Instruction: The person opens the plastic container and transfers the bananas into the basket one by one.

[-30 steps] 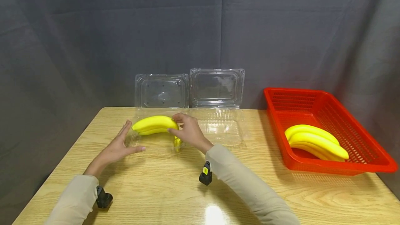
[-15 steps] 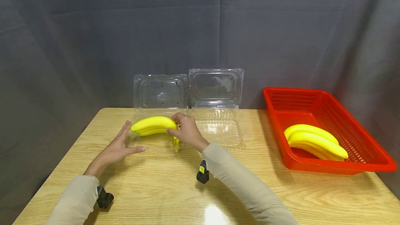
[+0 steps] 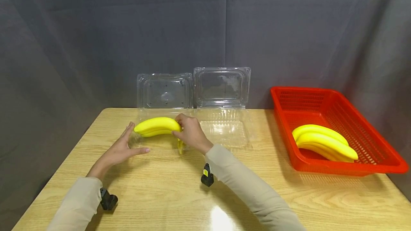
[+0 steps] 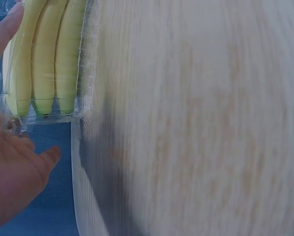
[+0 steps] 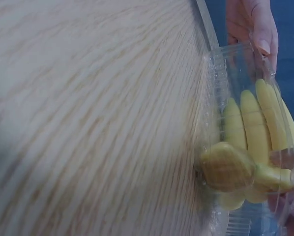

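Observation:
A bunch of yellow bananas (image 3: 156, 125) lies in the base of the left clear plastic clamshell box, stem end to the right. My right hand (image 3: 193, 134) holds the bunch at its stem end, thumb in front and fingers behind. At the box's left end, my left hand (image 3: 118, 149) has its fingers straight and thumb spread, fingertips right by the banana tips. In the left wrist view, several bananas (image 4: 44, 61) show through the box wall (image 4: 63, 118). The box's lid (image 3: 165, 92) stands raised at the back. In the right wrist view, clear plastic overlaps the right fingers.
A second clear clamshell box (image 3: 224, 131) sits directly to the right, its lid (image 3: 222, 86) raised too. Farther right stands a red plastic basket (image 3: 382, 145) with another banana bunch (image 3: 324, 143) in it. A grey curtain (image 3: 205, 20) hangs behind the wooden table (image 3: 167, 195).
My right forearm has shifted slightly left. The head view has tipped a little, so everything sits higher; the bananas and my left hand stay nearly in place.

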Action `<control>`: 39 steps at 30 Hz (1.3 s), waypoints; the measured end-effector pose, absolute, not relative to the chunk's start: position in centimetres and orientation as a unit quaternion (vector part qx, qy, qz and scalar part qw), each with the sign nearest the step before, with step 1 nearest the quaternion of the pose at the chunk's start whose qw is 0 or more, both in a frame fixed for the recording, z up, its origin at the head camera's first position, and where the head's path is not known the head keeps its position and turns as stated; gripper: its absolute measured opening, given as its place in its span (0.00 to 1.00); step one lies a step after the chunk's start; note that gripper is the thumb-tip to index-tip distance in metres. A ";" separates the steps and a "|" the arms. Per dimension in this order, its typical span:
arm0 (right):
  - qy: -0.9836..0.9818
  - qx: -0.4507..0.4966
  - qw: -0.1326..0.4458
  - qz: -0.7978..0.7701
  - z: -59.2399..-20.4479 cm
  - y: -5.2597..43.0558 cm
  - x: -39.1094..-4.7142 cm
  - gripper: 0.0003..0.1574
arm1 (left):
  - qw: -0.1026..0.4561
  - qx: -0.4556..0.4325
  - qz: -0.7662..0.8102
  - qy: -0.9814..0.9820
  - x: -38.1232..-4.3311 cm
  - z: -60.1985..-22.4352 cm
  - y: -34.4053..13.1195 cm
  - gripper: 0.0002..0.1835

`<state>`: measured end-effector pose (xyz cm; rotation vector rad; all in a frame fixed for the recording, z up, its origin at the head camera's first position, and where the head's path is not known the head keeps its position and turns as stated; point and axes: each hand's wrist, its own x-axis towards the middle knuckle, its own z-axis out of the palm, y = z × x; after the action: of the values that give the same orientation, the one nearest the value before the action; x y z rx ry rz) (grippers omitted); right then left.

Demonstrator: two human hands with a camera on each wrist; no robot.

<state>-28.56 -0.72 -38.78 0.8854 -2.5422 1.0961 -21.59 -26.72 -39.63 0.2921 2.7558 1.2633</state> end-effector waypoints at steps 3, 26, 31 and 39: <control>-0.868 0.307 0.119 0.371 -38.7 -1.0 -28.5 0.22 | 0.050 0.091 0.414 0.904 -21.5 -39.5 -26.8 0.65; -0.847 0.319 0.169 0.390 -37.6 -0.8 -28.2 0.17 | 0.042 0.067 0.419 0.905 -21.2 -39.6 -26.6 0.65; -0.838 0.311 0.165 0.417 -36.8 -0.5 -28.0 0.20 | 0.032 0.078 0.414 0.906 -21.1 -39.8 -26.7 0.64; -0.834 0.277 0.159 0.449 -35.4 0.6 -28.1 0.21 | 0.025 0.085 0.377 0.922 -20.8 -39.3 -26.6 0.62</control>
<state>-28.12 0.59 -35.43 0.7931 -2.3853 1.2850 -20.80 -26.63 -39.30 0.2631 2.8501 1.1667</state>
